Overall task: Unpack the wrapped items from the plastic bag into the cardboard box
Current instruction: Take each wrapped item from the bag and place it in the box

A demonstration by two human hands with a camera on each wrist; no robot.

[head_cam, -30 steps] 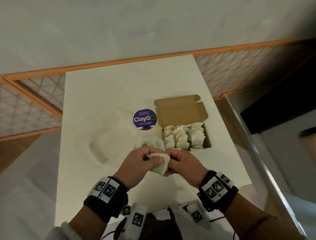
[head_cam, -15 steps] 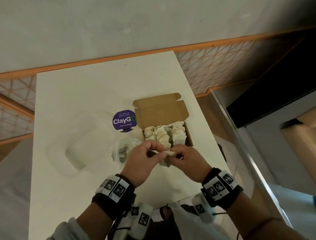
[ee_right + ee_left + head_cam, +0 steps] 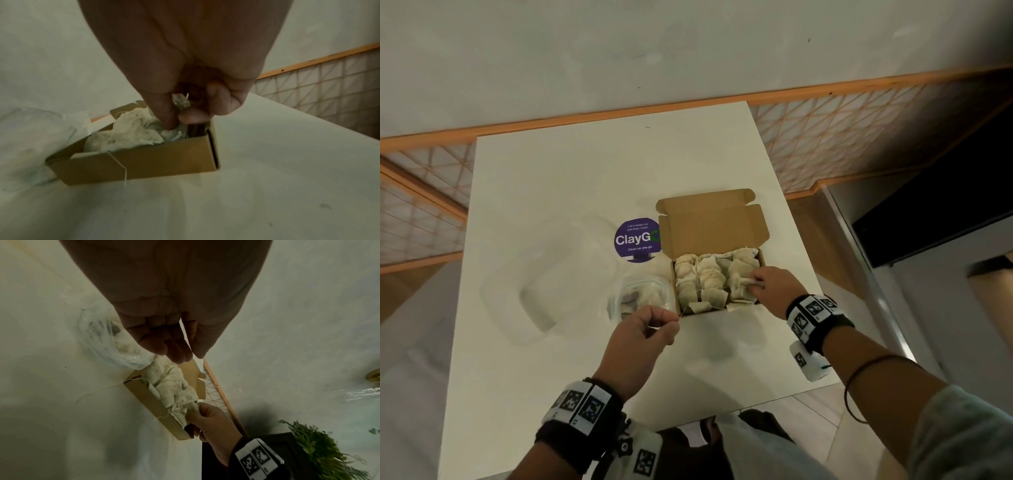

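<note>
Right hand (image 3: 185,68) pinching wrapped item (image 3: 174,134) inside cardboard box (image 3: 148,164).

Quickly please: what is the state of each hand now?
Left hand: fingers curled, nothing visibly held.
Right hand: pinches a wrapped item inside the cardboard box.

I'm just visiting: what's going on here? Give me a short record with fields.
Setting: white table
Cardboard box: lid open, nearly full of wrapped items
Right hand: pinches one wrapped item at the box's right side
Left hand: curled just before the box, seems to pinch a thin string
Plastic bag: left of the box, few items inside
Sticker: purple, "ClayGo"
</note>
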